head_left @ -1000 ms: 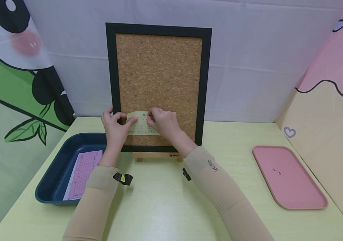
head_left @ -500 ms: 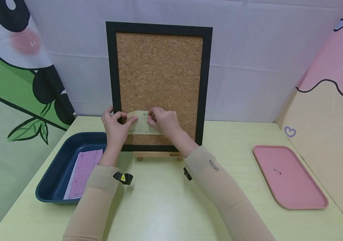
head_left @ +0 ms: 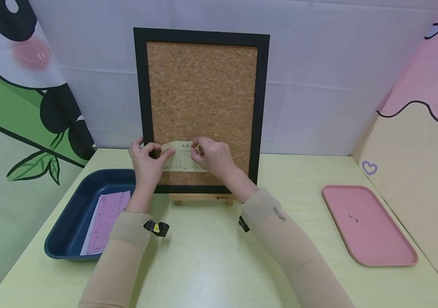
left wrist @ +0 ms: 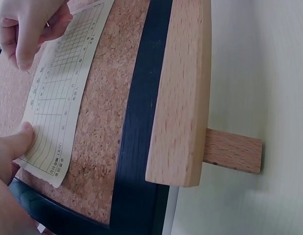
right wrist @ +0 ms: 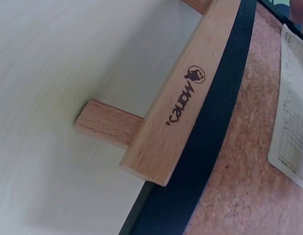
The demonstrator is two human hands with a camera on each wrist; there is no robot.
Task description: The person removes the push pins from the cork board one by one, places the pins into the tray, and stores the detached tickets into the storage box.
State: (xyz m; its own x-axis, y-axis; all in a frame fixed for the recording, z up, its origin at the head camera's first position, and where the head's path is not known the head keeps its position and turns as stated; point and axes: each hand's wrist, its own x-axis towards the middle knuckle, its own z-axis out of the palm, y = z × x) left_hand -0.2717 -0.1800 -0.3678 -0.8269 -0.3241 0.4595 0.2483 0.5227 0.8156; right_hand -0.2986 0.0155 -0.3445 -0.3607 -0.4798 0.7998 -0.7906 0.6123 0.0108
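A cream paper slip with a printed grid (head_left: 182, 158) lies against the lower part of a black-framed corkboard (head_left: 203, 94). At its left end my left hand (head_left: 145, 167) pinches the slip, thumb on the front; the slip bends there. The left wrist view shows this thumb (left wrist: 19, 142) on the printed face. My right hand (head_left: 215, 159) is at the slip's upper edge, right of the middle, with curled fingers and thumb and index close together. Whether something small is between those fingertips is hidden. It covers the slip's right part in the head view.
A wooden stand (right wrist: 166, 112) supports the board on the table (head_left: 199, 265). At left, a dark blue tray (head_left: 65, 231) holds pink printed sheets (head_left: 107, 220). A pink tray (head_left: 380, 239) with a few tiny shiny pieces (head_left: 353, 218) lies at right.
My right hand has shifted slightly to the right along the slip's upper edge, uncovering more of the printed heading. My left hand stays in place on the slip.
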